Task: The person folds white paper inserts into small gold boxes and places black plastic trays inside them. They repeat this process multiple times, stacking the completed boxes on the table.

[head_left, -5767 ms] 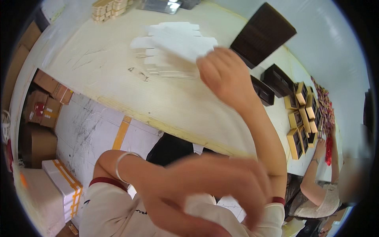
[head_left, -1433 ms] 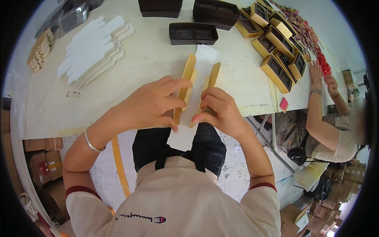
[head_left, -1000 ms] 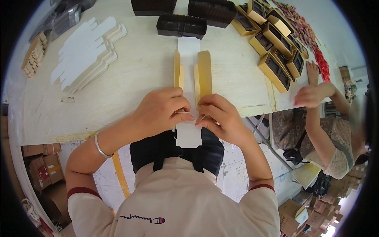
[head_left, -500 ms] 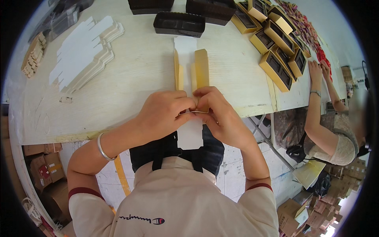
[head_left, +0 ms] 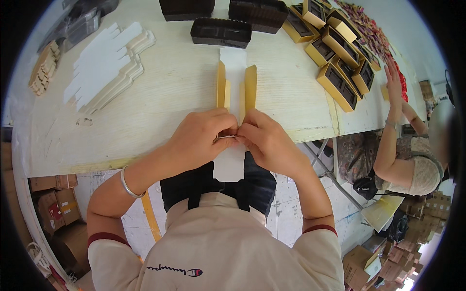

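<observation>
A partly folded carton (head_left: 236,65), white inside and gold outside, lies lengthwise before me at the table's near edge. Its two gold side walls stand up, and its near white flap hangs out past the edge over my lap. My left hand (head_left: 208,132) pinches the carton's near left corner between thumb and fingers. Close against it, my right hand (head_left: 266,138) grips the near right corner. The fingertips almost meet over the small folded tabs, which they largely hide. Beyond the carton's far end sits a black plastic tray (head_left: 221,33).
Flat white carton blanks (head_left: 104,68) are stacked at left. More black trays (head_left: 257,14) stand at the back. Gold boxes with black inserts (head_left: 337,87) are piled at right, near small wrapped pieces (head_left: 371,29). A co-worker (head_left: 412,165) is at the table's right side.
The carton's near end has shifted slightly left and its far end slightly right. My right fingers have closed in more tightly at the corner. The co-worker's hands have risen.
</observation>
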`<act>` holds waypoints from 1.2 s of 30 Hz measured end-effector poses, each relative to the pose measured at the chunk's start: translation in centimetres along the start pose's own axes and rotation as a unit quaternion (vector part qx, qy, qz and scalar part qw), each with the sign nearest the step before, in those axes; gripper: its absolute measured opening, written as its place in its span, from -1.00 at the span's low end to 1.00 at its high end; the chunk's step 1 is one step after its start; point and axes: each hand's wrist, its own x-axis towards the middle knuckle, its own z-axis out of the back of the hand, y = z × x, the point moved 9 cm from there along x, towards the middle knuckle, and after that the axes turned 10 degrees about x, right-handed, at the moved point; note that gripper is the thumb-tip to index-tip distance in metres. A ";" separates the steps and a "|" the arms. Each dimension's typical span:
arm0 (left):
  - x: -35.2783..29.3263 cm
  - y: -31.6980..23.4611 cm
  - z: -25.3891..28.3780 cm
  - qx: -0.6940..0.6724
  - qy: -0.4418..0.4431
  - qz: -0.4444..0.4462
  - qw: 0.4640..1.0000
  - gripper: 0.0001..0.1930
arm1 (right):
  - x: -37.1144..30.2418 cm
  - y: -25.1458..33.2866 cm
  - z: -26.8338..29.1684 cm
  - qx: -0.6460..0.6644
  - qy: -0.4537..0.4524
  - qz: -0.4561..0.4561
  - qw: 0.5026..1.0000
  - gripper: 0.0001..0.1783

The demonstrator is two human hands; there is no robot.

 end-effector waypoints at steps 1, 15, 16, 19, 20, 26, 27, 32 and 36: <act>0.0 -0.1 0.0 0.006 -0.004 -0.014 1.000 -0.83 | -0.1 -0.3 0.1 0.034 0.001 -0.024 0.999 -0.81; -0.3 -1.0 -0.4 0.069 0.000 -0.066 0.995 -0.90 | 3.1 -2.0 2.0 -0.002 0.108 0.052 0.993 -0.55; -0.3 -1.1 -0.4 0.061 -0.002 -0.069 0.996 -0.90 | 3.5 -2.3 1.8 0.018 0.138 0.025 0.990 -0.55; -0.1 -0.6 -0.5 -0.041 -0.015 -0.024 0.999 -0.89 | 4.0 -2.4 1.4 0.013 0.183 0.001 0.983 -0.54; 0.0 -0.8 -0.5 -0.010 -0.008 -0.037 0.999 -0.88 | 4.1 -2.4 1.3 0.000 0.191 0.001 0.982 -0.53; -0.3 -0.7 -0.3 0.026 0.009 -0.044 0.999 -0.88 | -0.1 1.5 2.9 -0.048 -0.056 0.042 0.996 -0.49; -0.2 -0.8 -0.2 0.026 0.000 -0.056 0.998 -0.87 | -1.5 2.7 2.2 -0.099 -0.050 0.091 0.990 -0.48; 0.0 -0.6 -0.3 0.026 0.045 -0.028 0.998 -0.83 | -5.1 3.0 -1.6 -0.255 -0.033 0.157 0.953 -0.54; 0.2 -0.5 -0.4 0.034 0.060 -0.029 0.997 -0.81 | -4.6 3.0 -0.8 -0.183 -0.110 0.183 0.960 -0.67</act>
